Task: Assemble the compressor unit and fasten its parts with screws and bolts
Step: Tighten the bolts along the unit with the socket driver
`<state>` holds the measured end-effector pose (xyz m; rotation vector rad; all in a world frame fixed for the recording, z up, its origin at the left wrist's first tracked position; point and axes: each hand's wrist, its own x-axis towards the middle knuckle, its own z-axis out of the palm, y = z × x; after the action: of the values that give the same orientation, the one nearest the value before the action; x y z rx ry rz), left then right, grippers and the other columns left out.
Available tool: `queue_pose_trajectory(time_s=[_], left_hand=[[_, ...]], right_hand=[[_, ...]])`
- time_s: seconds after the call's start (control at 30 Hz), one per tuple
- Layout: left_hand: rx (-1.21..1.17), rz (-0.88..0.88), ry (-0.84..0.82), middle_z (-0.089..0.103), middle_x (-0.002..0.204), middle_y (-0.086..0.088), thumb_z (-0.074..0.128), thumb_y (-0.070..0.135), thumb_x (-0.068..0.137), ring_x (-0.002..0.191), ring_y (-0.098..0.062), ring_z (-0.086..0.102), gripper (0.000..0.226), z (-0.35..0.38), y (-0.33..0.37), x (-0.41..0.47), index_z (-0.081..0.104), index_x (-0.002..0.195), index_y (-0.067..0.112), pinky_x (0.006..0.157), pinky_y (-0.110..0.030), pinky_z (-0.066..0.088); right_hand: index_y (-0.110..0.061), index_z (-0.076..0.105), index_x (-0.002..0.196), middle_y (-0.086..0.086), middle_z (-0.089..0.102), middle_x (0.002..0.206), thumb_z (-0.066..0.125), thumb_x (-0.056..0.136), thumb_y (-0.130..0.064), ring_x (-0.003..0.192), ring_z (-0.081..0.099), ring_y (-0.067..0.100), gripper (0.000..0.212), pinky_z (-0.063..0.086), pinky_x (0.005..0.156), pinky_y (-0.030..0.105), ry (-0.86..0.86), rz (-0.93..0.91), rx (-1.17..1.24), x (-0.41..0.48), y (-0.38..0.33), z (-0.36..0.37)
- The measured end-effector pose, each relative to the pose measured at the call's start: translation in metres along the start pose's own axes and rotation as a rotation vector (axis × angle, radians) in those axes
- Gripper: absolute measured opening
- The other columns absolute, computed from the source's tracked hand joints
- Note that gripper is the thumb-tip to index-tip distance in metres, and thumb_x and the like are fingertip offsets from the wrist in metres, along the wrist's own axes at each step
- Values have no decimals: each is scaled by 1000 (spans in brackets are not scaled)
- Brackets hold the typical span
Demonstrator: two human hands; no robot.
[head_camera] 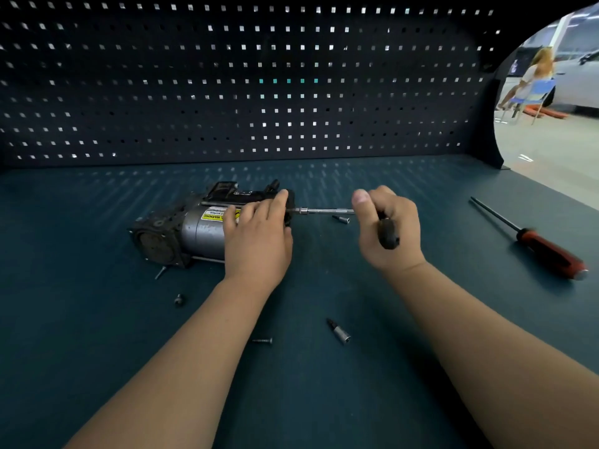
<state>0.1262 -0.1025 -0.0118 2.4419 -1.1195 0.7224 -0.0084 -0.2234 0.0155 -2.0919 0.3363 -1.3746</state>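
The compressor unit [194,226], a grey cylinder with a yellow warning label and black end blocks, lies on its side on the dark bench [97,319]. My left hand [257,236] rests over its right end, fingers curled round the body. My right hand [387,226] grips the black handle of a driver [388,233]. The driver's metal shaft [319,210] runs left into the unit's right end. Loose screws lie near the unit: one [160,272] by its front corner, one [178,300] further forward, one [262,341] between my forearms.
A red-handled screwdriver [547,251] lies at the right of the bench. A socket bit [338,331] sits near the middle front, another small bit [341,219] under the shaft. A pegboard wall [243,85] backs the bench. A person sits on a chair [531,89] far right.
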Motion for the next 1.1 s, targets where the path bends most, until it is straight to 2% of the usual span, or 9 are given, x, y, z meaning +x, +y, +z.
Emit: queue_pose_trajectory(time_s=[0.13, 0.33, 0.5, 0.6, 0.73, 0.83, 0.9, 1.0, 1.1], left_hand=[[-50, -20, 10, 52, 138, 4, 48, 25, 95, 129, -21, 41, 55, -1, 1, -1, 33, 147, 22, 114, -44, 14], [-54, -17, 18, 55, 135, 2, 51, 21, 90, 126, -23, 44, 60, -2, 2, -3, 34, 148, 19, 113, -45, 17], [-42, -14, 21, 55, 136, 3, 52, 22, 89, 126, -23, 44, 59, -1, 3, -3, 37, 146, 19, 114, -45, 17], [-59, -8, 3, 53, 138, 4, 51, 22, 88, 128, -21, 42, 59, -3, 3, -6, 38, 146, 21, 115, -44, 14], [-183, -9, 14, 50, 141, 5, 46, 26, 88, 131, -19, 38, 58, -8, 1, -4, 40, 145, 21, 117, -41, 11], [-303, 41, 28, 54, 138, 0, 36, 28, 87, 130, -22, 42, 54, -13, -11, -2, 51, 138, 16, 114, -36, 18], [-358, 40, 17, 56, 135, -1, 36, 32, 89, 130, -22, 40, 51, -16, -26, -4, 57, 132, 15, 113, -32, 19], [-304, -9, -57, 44, 145, 8, 38, 46, 98, 140, -16, 22, 45, -15, -43, -7, 51, 137, 29, 117, -38, 0], [-284, -12, -70, 43, 146, 10, 39, 49, 97, 140, -15, 21, 45, -12, -44, -5, 49, 137, 34, 116, -40, -4]], right_hand=[[-28, 23, 49, -14, 35, 48, 46, 93, -25, 50, 36, 1, 49, 29, 51, 11, 74, 135, 83, -4, 11, 5], [-26, 23, 50, -13, 30, 47, 45, 94, -28, 51, 33, 2, 49, 28, 48, 11, 90, 163, 89, -5, 9, 7], [-26, 19, 51, -12, 18, 46, 46, 96, -29, 43, 18, 5, 53, 13, 39, 15, 148, 263, 154, -1, 4, 12], [-22, 20, 54, -12, 22, 49, 50, 96, -27, 46, 23, 6, 51, 19, 42, 15, 102, 203, 108, -5, 7, 7], [-7, 34, 58, -2, 36, 64, 57, 96, -24, 61, 35, 12, 47, 31, 59, 20, -218, 49, -33, -8, 18, -21], [-17, 31, 57, -8, 33, 61, 54, 96, -23, 71, 39, 15, 45, 33, 67, 25, -352, -61, -3, -16, 15, -27], [-16, 32, 56, -9, 32, 60, 53, 91, -21, 71, 39, 16, 41, 33, 68, 25, -369, -110, -2, -19, 11, -25], [-11, 36, 52, -15, 29, 59, 57, 88, -14, 67, 36, 11, 41, 28, 64, 22, -327, -230, -147, -20, 10, -32], [-11, 33, 53, -11, 28, 56, 54, 95, -25, 59, 34, 11, 50, 29, 60, 23, -262, -90, -169, -20, 18, -39]])
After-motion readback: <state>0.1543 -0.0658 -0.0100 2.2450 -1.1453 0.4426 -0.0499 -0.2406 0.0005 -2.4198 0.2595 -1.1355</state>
